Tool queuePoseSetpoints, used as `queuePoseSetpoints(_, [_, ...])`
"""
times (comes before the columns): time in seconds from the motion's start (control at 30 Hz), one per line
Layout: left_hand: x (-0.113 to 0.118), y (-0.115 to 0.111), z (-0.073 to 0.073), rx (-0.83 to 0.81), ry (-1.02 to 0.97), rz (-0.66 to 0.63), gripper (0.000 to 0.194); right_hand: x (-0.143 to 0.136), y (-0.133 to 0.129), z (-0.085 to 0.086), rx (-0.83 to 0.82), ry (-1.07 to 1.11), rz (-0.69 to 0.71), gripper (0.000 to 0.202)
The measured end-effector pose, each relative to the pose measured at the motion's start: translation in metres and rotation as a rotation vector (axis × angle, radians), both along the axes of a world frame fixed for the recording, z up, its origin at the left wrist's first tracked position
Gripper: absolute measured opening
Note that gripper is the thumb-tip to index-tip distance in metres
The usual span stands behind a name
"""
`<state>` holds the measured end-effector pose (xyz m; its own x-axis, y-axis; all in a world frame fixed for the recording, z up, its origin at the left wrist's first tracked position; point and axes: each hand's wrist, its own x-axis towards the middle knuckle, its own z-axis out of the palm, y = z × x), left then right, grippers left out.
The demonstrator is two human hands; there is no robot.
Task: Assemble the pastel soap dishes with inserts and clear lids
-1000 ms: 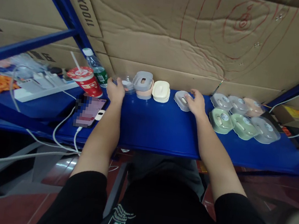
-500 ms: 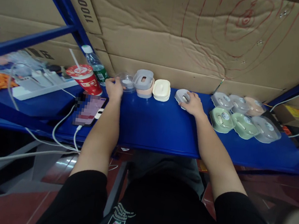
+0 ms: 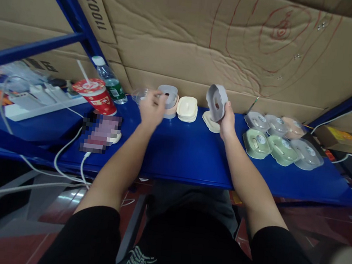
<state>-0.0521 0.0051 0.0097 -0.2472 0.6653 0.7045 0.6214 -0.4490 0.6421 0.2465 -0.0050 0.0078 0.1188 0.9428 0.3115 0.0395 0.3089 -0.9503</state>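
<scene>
The cardboard strip (image 3: 91, 4) bears "1100X38", with probably a cropped 0 after it.

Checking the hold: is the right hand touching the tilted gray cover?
Touching: the head view shows the right hand holding the gray cover at its edge.

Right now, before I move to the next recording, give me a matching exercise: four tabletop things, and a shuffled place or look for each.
Things
1. grey slotted cover
2. red drink cup
3. plastic water bottle
4. cream stack

Places or looks
A. white cap and green label
B. directly beside the grey-and-peach stack
C. white straw sticking up from it
D. tilted, held in the right hand

Pairs: 1-D, 2-C, 3-A, 4-B
</scene>
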Motion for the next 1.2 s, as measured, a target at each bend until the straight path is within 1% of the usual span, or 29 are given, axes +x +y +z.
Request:
queuePoseSetpoints(0.07, [0.034, -0.022, -0.005, -0.040, 0.266, -0.240, 0.033, -0.020, -0.011, 0.006, -0.070, 0.200, 0.118, 0.090])
queuePoseSetpoints(0.1, [0.049, -0.031, -0.007, -0.051, 0.386, -0.335, 0.040, -0.031, -0.017, 0.008, -0.095, 0.233, 0.157, 0.092])
queuePoseSetpoints(0.13, [0.062, -0.040, -0.010, -0.060, 0.478, -0.394, 0.046, -0.041, -0.024, 0.011, -0.115, 0.225, 0.186, 0.094])
queuePoseSetpoints(0.17, [0.072, -0.046, -0.011, -0.072, 0.535, -0.409, 0.048, -0.050, -0.030, 0.012, -0.135, 0.191, 0.201, 0.094])
queuePoseSetpoints(0.2, [0.078, -0.051, -0.012, -0.088, 0.572, -0.395, 0.046, -0.058, -0.035, 0.013, -0.159, 0.140, 0.202, 0.094])
queuePoseSetpoints(0.27, [0.082, -0.055, -0.012, -0.127, 0.631, -0.338, 0.039, -0.068, -0.041, 0.013, -0.201, 0.022, 0.187, 0.090])
queuePoseSetpoints(0.33, [0.077, -0.053, -0.010, -0.168, 0.675, -0.279, 0.038, -0.068, -0.041, 0.010, -0.200, -0.081, 0.165, 0.086])
queuePoseSetpoints(0.43, [0.062, -0.044, -0.005, -0.196, 0.677, -0.212, 0.038, -0.055, -0.033, 0.005, -0.125, -0.247, 0.093, 0.080])
queuePoseSetpoints(0.6, [0.034, -0.030, 0.008, -0.230, 0.509, -0.056, 0.033, -0.020, -0.021, 0.002, 0.028, -0.738, -0.149, 0.082])
queuePoseSetpoints(0.7, [0.015, -0.023, 0.014, -0.253, 0.423, 0.028, 0.030, -0.004, -0.016, 0.000, 0.080, -0.946, -0.198, 0.075])
queuePoseSetpoints(0.8, [-0.002, -0.013, 0.013, -0.264, 0.364, 0.075, 0.030, 0.004, -0.011, -0.005, -0.016, -1.060, -0.192, 0.073])
queuePoseSetpoints(0.9, [-0.011, -0.004, 0.007, -0.256, 0.331, 0.066, 0.030, 0.008, -0.009, -0.011, -0.161, -1.132, -0.178, 0.083])
queuePoseSetpoints(1.0, [-0.014, 0.001, 0.003, -0.245, 0.311, 0.041, 0.029, 0.010, -0.008, -0.015, -0.230, -1.161, -0.163, 0.091])
queuePoseSetpoints(1.07, [-0.014, 0.001, 0.003, -0.247, 0.300, 0.032, 0.028, 0.011, -0.008, -0.015, -0.262, -1.175, -0.173, 0.094])
queuePoseSetpoints(1.13, [-0.013, -0.001, 0.004, -0.247, 0.287, 0.025, 0.026, 0.011, -0.008, -0.014, -0.298, -1.186, -0.184, 0.095])
queuePoseSetpoints(1.2, [-0.013, -0.002, 0.005, -0.243, 0.283, 0.027, 0.025, 0.011, -0.009, -0.013, -0.314, -1.190, -0.183, 0.092])
